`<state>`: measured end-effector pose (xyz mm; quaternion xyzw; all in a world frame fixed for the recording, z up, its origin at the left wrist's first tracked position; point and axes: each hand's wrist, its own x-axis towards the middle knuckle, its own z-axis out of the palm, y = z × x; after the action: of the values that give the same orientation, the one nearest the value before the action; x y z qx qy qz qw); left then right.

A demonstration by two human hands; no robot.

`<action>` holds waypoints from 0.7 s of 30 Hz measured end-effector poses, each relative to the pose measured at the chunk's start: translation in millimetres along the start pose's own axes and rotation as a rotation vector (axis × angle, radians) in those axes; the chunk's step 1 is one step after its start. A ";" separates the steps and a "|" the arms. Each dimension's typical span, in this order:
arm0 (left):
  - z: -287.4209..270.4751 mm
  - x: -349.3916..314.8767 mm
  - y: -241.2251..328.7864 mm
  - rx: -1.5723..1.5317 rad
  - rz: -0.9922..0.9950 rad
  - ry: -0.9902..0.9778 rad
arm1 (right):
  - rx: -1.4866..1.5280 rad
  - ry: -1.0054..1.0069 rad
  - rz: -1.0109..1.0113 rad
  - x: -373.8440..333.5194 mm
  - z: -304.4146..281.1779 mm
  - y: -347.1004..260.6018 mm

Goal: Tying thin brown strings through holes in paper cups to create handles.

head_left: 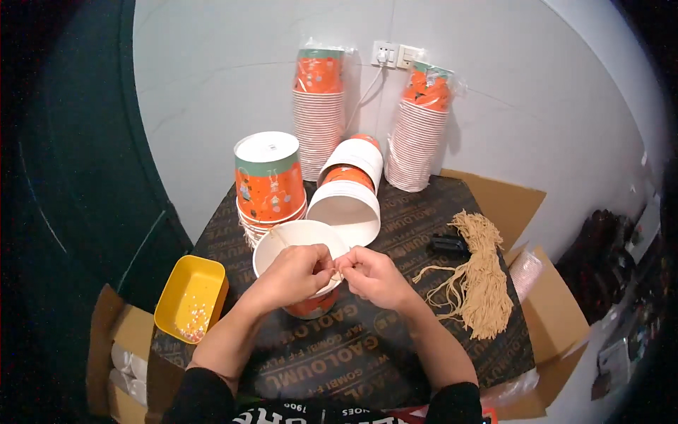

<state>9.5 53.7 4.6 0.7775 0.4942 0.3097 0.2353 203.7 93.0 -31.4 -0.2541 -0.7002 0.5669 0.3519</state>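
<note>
Apparently pinched tan string (279,237) between closed fingertips of left hand (300,274) and right hand (376,275), at right rim of the upright bucket (312,234); seemed to be knotting; next called for pulling snug.

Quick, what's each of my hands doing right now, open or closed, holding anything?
Left hand: closed, pinching tan string over the paper tub.
Right hand: closed, fingertips pinched, apparently on that string too.

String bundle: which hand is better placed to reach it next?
Likely the right hand: the string bundle lies on its side; the left hand would have to reach across. Both are busy at the bucket.
</note>
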 end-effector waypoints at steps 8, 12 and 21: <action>-8.2 -4.8 8.0 0.057 -0.015 -0.011 | -0.019 -0.005 0.009 -4.2 2.4 -4.5; -9.1 -5.4 11.6 0.099 -0.013 -0.052 | -0.075 0.038 0.020 -9.9 9.6 -9.7; 0.8 -7.0 15.6 0.121 0.098 -0.176 | -0.342 0.148 -0.077 -38.3 20.2 -7.0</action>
<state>17.6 41.0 12.7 0.8377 0.4507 0.2212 0.2149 212.1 50.1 -34.6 -0.3241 -0.7677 0.4056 0.3755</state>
